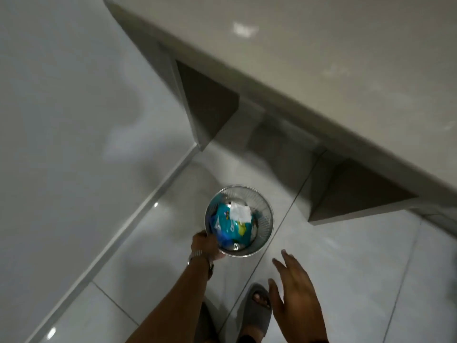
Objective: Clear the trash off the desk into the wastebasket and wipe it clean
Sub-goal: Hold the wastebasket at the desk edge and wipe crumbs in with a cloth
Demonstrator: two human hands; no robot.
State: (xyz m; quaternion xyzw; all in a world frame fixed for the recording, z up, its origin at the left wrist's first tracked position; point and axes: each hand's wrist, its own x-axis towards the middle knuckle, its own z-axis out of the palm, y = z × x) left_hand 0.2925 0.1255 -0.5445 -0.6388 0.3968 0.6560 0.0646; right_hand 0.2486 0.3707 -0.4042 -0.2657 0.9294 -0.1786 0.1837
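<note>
A round metal mesh wastebasket (265,214) stands on the tiled floor below the desk's edge. Inside it lie a teal snack wrapper (232,227), a crumpled white paper (239,211) and a blue scrap. My left hand (206,246) grips the basket's near left rim; a metal watch sits on that wrist. My right hand (295,290) hovers over the floor to the right of the basket, fingers spread and holding nothing. The beige desk top (346,58) fills the upper right, and the part in view is bare.
A grey wall (61,107) with a skirting board runs along the left. Desk supports (210,105) drop to the floor behind the basket. My foot in a grey slipper (257,310) stands on the glossy white tiles (346,256).
</note>
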